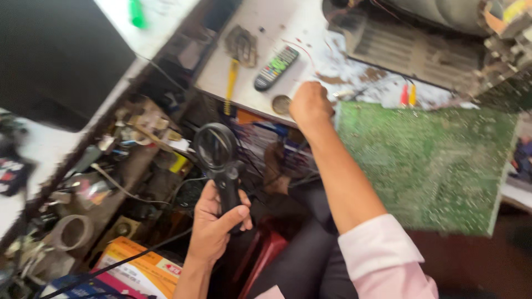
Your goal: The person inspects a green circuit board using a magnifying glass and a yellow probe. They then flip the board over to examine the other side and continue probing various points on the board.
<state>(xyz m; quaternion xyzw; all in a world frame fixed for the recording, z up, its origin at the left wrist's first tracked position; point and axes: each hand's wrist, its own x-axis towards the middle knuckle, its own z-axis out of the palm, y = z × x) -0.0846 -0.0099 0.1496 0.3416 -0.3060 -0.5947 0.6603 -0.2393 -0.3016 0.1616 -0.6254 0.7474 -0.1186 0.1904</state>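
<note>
My left hand [213, 224] grips the black handle of a round magnifying glass [216, 147], held low over a cluttered shelf with its lens up. My right hand [310, 102] is closed into a fist at the edge of the white worktable [288, 22], right beside the left edge of a large green circuit board [432, 160]; what its fingers hold is hidden. A pink sleeve [382, 260] covers that arm above the elbow.
On the table lie a remote control [276, 67], a yellow-handled brush [235, 61] and a small round tin [281, 103]. An opened grey device chassis [421, 50] with red and yellow plugs [408, 94] stands behind the board. Tools, tape and boxes crowd the left shelf.
</note>
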